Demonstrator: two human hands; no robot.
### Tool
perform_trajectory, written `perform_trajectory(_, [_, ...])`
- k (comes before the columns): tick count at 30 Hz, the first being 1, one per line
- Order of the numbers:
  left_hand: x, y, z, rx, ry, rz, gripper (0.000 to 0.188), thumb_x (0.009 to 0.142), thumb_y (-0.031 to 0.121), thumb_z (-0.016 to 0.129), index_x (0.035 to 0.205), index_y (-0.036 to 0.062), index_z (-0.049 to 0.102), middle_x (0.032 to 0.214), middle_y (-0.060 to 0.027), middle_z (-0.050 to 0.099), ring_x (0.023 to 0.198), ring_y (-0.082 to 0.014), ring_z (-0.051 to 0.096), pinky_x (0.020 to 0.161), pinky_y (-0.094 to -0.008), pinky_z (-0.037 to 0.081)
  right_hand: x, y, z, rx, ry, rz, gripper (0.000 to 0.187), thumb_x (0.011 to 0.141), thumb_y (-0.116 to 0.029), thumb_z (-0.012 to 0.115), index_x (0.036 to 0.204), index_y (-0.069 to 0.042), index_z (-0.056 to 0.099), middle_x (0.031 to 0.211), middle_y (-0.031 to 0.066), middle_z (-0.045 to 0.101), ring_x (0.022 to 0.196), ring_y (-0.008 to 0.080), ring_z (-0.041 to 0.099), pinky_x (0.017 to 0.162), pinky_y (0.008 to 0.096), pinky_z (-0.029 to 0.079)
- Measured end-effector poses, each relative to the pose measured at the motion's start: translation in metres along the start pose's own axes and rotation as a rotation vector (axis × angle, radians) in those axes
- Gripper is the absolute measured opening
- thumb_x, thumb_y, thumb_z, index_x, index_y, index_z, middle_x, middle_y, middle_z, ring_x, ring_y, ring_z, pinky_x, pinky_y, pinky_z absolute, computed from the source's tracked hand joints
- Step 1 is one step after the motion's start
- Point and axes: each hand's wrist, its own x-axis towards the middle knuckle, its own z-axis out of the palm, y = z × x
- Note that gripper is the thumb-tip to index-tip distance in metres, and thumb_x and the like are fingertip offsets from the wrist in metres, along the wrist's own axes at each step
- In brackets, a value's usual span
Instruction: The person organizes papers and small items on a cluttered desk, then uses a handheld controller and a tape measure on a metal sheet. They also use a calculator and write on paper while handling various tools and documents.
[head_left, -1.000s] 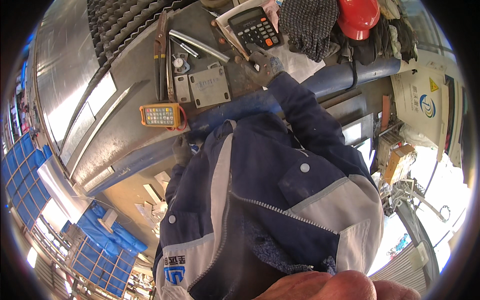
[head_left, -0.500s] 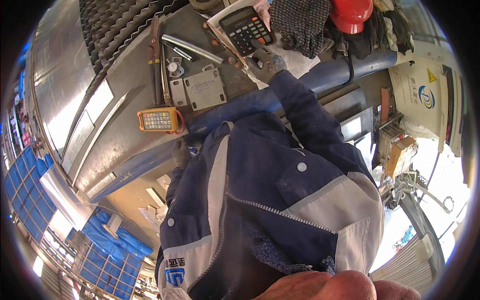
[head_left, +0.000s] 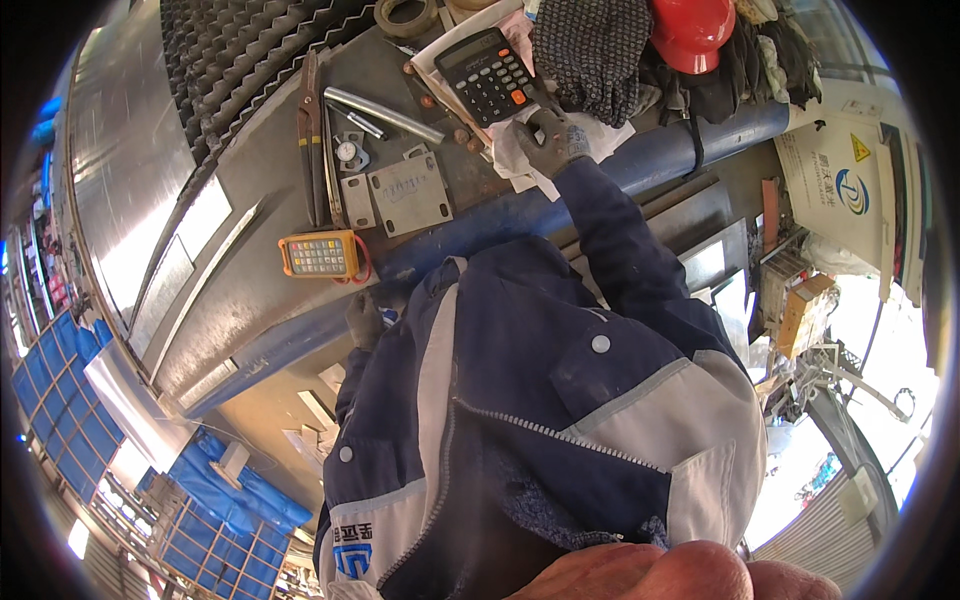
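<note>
In a grey work glove, my right hand (head_left: 550,147) is over white paper (head_left: 518,168) at the bench's near edge. Its thumb and fingers are curled together on the sheet, just below a black calculator (head_left: 486,78) with grey and orange keys. My left hand (head_left: 363,322), gloved too, is low beside my jacket, just off the bench edge. Its fingers look curled and are partly hidden. A small blue-and-white thing (head_left: 388,317) shows beside it, too small to name. A dark patterned cloth (head_left: 590,60) lies right of the calculator.
On the bench are an orange-cased keypad device (head_left: 320,256), flat metal plates (head_left: 412,192), a round dial gauge (head_left: 347,153), a metal tube (head_left: 385,114) and long-handled cutters (head_left: 309,140). A red helmet (head_left: 693,35) lies at the far right. A blue rounded edge (head_left: 480,229) borders the bench.
My right hand has drawn back from the calculator's keys to the paper on its near side. The paper has shifted and now sticks out below my hand. My left hand stays about where it was.
</note>
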Motion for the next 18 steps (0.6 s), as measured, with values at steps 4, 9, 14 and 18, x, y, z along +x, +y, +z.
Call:
perform_trajectory(4, [-0.003, 0.001, 0.001, -0.059, -0.001, 0.029, 0.030, 0.104, 0.021, 0.055, 0.106, -0.0061, 0.069, 0.090, -0.0160, 0.072, 0.082, -0.0177, 0.065, 0.076, -0.0351, 0.051, -0.002, -0.005, 0.004, 0.081, -0.022, 0.058, 0.025, 0.091, -0.030, 0.072, 0.098, -0.006, 0.071, 0.101, 0.0172, 0.073, 0.098, 0.0381, 0.070, 0.082, 0.0500, 0.055])
perform_trajectory(9, [-0.010, 0.020, -0.001, -0.092, -0.004, 0.100, 0.029, 0.105, 0.019, 0.054, 0.107, -0.0063, 0.069, 0.089, -0.0116, 0.072, 0.082, -0.0162, 0.063, 0.074, -0.0325, 0.050, -0.017, -0.025, 0.008, 0.147, -0.006, -0.012, 0.026, 0.092, -0.029, 0.070, 0.101, -0.005, 0.071, 0.111, 0.0199, 0.070, 0.098, 0.0392, 0.070, 0.082, 0.0473, 0.057])
perform_trajectory(14, [-0.016, 0.036, -0.003, -0.213, -0.055, -0.004, 0.028, 0.106, 0.017, 0.052, 0.106, -0.0045, 0.070, 0.090, -0.0092, 0.074, 0.080, -0.0139, 0.065, 0.074, -0.0309, 0.051, -0.024, -0.043, 0.013, 0.200, -0.029, -0.032, 0.030, 0.093, -0.032, 0.070, 0.107, -0.005, 0.071, 0.114, 0.0190, 0.070, 0.102, 0.0392, 0.070, 0.085, 0.0454, 0.058])
perform_trajectory(18, [-0.017, 0.042, -0.004, -0.138, -0.044, -0.015, 0.029, 0.106, 0.017, 0.052, 0.104, -0.0038, 0.072, 0.090, -0.0084, 0.075, 0.079, -0.0138, 0.067, 0.073, -0.0308, 0.053, -0.024, -0.043, 0.014, 0.170, -0.101, -0.014, 0.034, 0.093, -0.035, 0.070, 0.106, -0.004, 0.071, 0.122, 0.0197, 0.069, 0.104, 0.0377, 0.071, 0.086, 0.0448, 0.058])
